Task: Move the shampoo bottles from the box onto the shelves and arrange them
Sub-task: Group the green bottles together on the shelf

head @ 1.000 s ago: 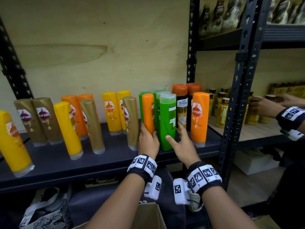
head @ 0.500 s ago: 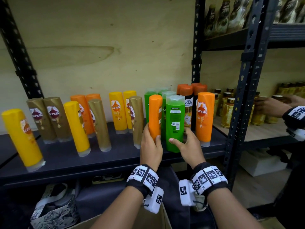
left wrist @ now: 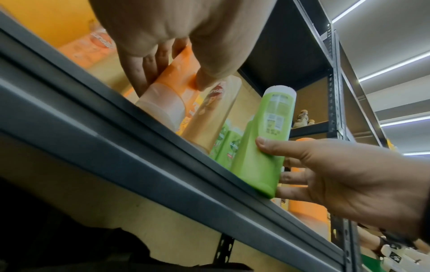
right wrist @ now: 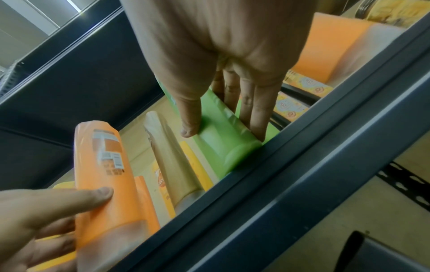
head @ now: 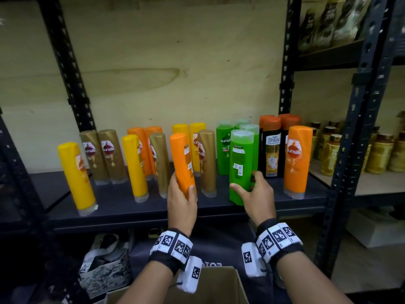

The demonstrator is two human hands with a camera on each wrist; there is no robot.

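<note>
My left hand (head: 182, 194) grips an orange shampoo bottle (head: 183, 163) by its lower end, lifted and tilted left above the dark shelf (head: 153, 207); the same orange bottle (left wrist: 177, 86) and orange bottle (right wrist: 104, 171) show in the wrist views. My right hand (head: 252, 191) holds a green bottle (head: 241, 165) near its base, thumb on one face and fingers on the other, its base at the shelf's front edge; the green bottle (left wrist: 263, 147) and green bottle (right wrist: 223, 143) show the barcode side. The cardboard box (head: 219, 288) sits below between my forearms.
Yellow, gold, orange and green bottles (head: 135, 167) stand in loose rows on the shelf. A lone orange Sunsilk bottle (head: 297, 161) and black Shayla bottles (head: 270, 150) stand at the right. Black uprights (head: 341, 167) divide off a neighbouring shelf of golden jars (head: 379, 156). A printed bag (head: 105, 266) lies below.
My left hand has lifted the orange bottle away from the green ones and carried it left. My right hand has closed round the front green bottle. Another person's hands at the right are out of view now.
</note>
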